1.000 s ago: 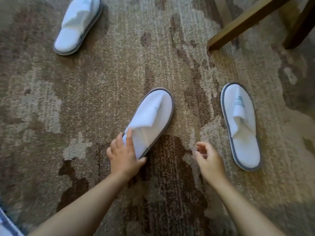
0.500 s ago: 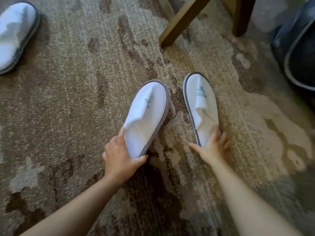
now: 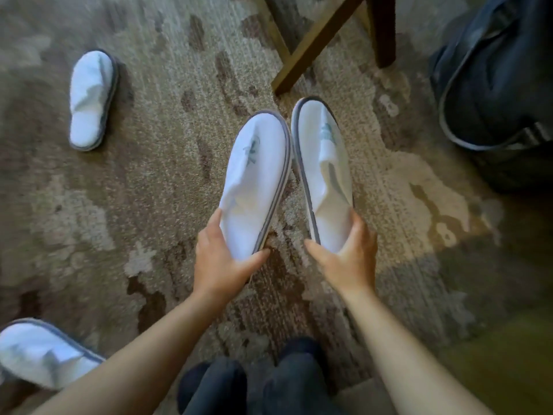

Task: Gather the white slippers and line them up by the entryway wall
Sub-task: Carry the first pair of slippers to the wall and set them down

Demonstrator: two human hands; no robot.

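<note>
The left hand [image 3: 223, 265] and right hand [image 3: 348, 259] each grip a slipper heel, pairing the left slipper [image 3: 257, 175] and right slipper [image 3: 324, 163], probably lifted for carrying.

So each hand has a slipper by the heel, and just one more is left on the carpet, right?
Not quite. The left hand and right hand each hold a slipper by the heel, but the head view shows two left on the carpet: one at upper left, one at lower left.

The 4 slippers [image 3: 256, 181] look like soft matt white cloth with grey edging; the carpet [image 3: 149, 175] is rough, the chair legs [image 3: 311, 46] wood.
</note>
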